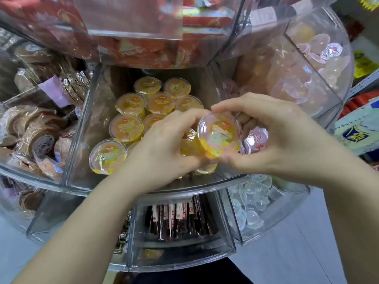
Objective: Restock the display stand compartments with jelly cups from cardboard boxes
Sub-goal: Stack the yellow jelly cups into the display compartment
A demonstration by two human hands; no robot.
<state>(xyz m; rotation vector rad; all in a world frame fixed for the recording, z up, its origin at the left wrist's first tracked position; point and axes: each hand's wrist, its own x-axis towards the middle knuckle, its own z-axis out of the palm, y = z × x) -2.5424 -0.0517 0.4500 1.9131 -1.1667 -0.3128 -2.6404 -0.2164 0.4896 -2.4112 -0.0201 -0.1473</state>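
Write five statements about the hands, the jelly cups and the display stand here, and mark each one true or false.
1. Both hands hold one jelly cup. True.
2. That cup is blue. False: it is yellow with a clear lid.
3. The middle compartment holds yellow jelly cups. True.
4. The left hand hangs idle. False: it grips the cup opposite the right hand.
5. The compartment below is filled with yellow cups. False: it holds dark stick packets.

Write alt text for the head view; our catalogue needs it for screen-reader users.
Two hands, left hand and right hand, hold a yellow jelly cup above a clear display compartment partly filled with matching cups.
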